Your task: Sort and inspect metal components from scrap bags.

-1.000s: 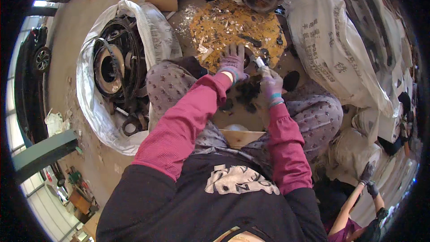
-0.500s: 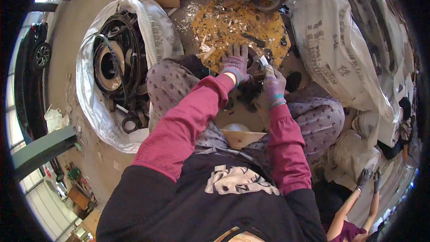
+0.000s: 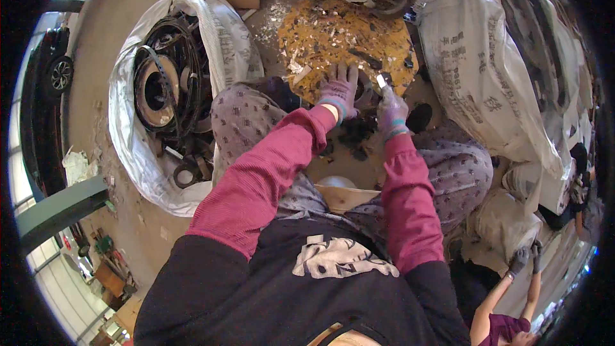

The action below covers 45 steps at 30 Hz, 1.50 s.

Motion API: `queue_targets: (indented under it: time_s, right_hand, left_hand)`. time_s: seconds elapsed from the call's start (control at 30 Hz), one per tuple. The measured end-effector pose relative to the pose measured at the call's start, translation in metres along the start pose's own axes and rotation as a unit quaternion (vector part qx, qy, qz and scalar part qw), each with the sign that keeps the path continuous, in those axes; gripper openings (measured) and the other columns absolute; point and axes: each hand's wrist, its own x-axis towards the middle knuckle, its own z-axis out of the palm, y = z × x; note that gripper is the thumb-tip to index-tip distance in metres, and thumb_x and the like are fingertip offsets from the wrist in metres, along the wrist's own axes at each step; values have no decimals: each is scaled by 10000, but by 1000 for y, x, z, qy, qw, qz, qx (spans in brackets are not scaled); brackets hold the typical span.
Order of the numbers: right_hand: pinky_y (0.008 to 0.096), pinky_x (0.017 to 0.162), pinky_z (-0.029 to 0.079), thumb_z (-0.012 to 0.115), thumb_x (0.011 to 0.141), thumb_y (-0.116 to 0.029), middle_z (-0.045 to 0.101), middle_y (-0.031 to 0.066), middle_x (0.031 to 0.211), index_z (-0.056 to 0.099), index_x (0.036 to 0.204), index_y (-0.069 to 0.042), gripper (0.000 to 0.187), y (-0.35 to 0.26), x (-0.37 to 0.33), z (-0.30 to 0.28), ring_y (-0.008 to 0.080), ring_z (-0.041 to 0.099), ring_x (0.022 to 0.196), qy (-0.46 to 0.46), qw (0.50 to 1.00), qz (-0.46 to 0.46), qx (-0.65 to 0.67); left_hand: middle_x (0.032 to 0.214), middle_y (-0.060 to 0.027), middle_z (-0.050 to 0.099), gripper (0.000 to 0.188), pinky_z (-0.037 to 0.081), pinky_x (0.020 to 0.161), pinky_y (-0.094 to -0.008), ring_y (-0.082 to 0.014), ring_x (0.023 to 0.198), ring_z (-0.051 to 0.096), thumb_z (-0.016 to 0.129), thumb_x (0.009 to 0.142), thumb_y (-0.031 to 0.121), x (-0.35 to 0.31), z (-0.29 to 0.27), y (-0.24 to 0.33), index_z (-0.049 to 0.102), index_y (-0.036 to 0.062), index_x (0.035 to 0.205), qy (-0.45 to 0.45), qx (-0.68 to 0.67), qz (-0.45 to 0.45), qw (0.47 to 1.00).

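My gloved left hand (image 3: 339,93) lies flat with its fingers spread, at the near edge of a yellow, debris-strewn board (image 3: 320,32). Just right of it is a dark round ring-shaped piece (image 3: 364,87), partly covered by that hand. In my gloved right hand (image 3: 392,110), fingers closed, is a small tool with a pale flat tip (image 3: 382,81); its handle is hidden in the grip. The tip points away from me, over the board's near right part. White chips and dark scraps litter the board.
A white woven sack (image 3: 118,99) of black rings and strips stands at left. Another large white sack (image 3: 458,57) leans at right. Someone sits beyond the board near a dark ring (image 3: 389,1). At lower right, another person's gloved hands (image 3: 520,259) touch a sack.
My right hand and the pale-tipped tool have shifted slightly to the right and away from me. My left hand stays nearly in place. Beyond the board, the other person has moved.
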Motion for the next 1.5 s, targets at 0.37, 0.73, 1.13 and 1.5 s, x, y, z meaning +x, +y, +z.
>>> queue_targets:
  time_s: [0.37, 0.73, 1.13, 1.5]
  right_hand:
    - [245, 458, 339, 586, 854, -306, 515, -21, 598, 650, 826, 35, 347, -17, -58, -16, 56, 439, 520, -59, 996, 48, -56]
    - [233, 455, 325, 615, 844, -281, 498, -38, 582, 660, 789, -5, 285, -8, -37, -8, 50, 422, 513, -25, 993, 119, 9]
    - [390, 663, 475, 587, 815, -322, 631, 160, 832, 671, 877, -128, 221, -58, -31, -9, 342, 612, 768, -12, 862, -162, -479]
    - [283, 473, 385, 613, 847, -322, 563, 13, 628, 657, 864, 40, 365, -2, -34, -4, 99, 479, 514, -22, 996, 91, -11]
  left_hand:
    - [1470, -210, 107, 1144, 202, 1049, -567, -413, 1342, 153, 790, 590, 391, 7, 14, -9, 60, 84, 1415, 4, -1, -1, 1000]
    - [1440, -193, 187, 1110, 270, 1033, -525, -382, 1328, 216, 827, 545, 344, 4, 12, -6, 152, 85, 1387, 48, 2, 10, 999]
    - [1483, -209, 53, 1171, 246, 1059, -507, -410, 1342, 170, 799, 582, 398, 7, 13, -7, 51, 79, 1424, 27, 31, 11, 999]
    - [1481, -215, 63, 1177, 239, 1056, -525, -384, 1352, 167, 783, 596, 430, 8, 6, -2, 22, 94, 1429, -21, 50, -14, 998]
